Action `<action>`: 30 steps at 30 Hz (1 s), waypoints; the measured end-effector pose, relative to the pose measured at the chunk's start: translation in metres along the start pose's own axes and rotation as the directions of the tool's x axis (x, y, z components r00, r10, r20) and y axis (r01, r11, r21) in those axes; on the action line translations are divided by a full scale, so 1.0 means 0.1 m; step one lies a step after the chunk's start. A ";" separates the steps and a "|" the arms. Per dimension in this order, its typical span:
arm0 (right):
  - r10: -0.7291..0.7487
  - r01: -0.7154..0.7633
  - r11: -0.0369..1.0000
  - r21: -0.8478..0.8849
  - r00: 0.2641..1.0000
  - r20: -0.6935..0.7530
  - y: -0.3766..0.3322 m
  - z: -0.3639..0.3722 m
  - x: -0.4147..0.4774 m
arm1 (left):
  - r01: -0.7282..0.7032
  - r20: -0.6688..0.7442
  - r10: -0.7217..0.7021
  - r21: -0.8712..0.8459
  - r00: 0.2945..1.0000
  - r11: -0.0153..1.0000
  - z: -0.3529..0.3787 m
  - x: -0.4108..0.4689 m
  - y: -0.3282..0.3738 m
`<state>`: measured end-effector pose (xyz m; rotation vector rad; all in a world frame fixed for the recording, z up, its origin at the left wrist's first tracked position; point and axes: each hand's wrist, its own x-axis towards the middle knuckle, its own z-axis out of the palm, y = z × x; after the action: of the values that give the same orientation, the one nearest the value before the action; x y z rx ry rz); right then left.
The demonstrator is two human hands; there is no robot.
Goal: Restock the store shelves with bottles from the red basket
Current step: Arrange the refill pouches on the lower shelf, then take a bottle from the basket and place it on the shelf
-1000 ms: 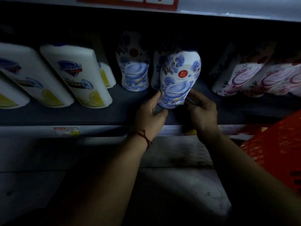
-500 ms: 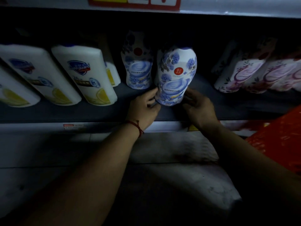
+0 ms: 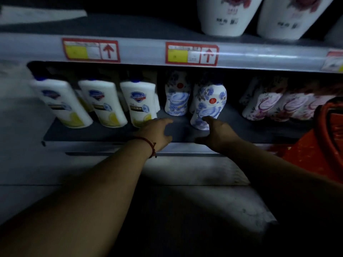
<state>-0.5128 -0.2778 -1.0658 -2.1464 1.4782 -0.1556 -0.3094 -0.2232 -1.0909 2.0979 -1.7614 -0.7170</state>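
Dim lower shelf (image 3: 111, 135), and the blue floral bottle (image 3: 208, 106) now stands near its front edge on its own: both hands have let go, left hand (image 3: 157, 132) spread open beside it, right hand (image 3: 218, 134) loose at its base; a return to the red basket (image 3: 304, 156), right, looks next

The room is dim, with a grey speckled floor (image 3: 232, 201) faintly lit near the middle.
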 end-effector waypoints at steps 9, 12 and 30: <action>-0.130 0.150 0.961 -0.231 0.987 0.098 -1.13 -0.07 -0.22 | -0.012 -0.111 0.015 0.023 0.994 1.000 -0.90 -0.76 -0.29; -0.214 0.229 0.953 -0.198 0.972 0.096 -1.52 -0.05 -0.17 | -0.002 -0.169 0.007 0.028 0.986 1.000 -1.18 -0.96 -0.39; -0.177 0.133 0.959 0.251 0.971 0.160 -2.92 1.11 0.62 | 0.402 -0.178 -0.378 0.124 0.909 0.907 -1.68 -0.75 -2.29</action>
<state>-0.2019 -0.2167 -1.0325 -2.0216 1.1273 -0.1795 -0.0364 -0.1187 -1.0610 2.5800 -1.3696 -0.5086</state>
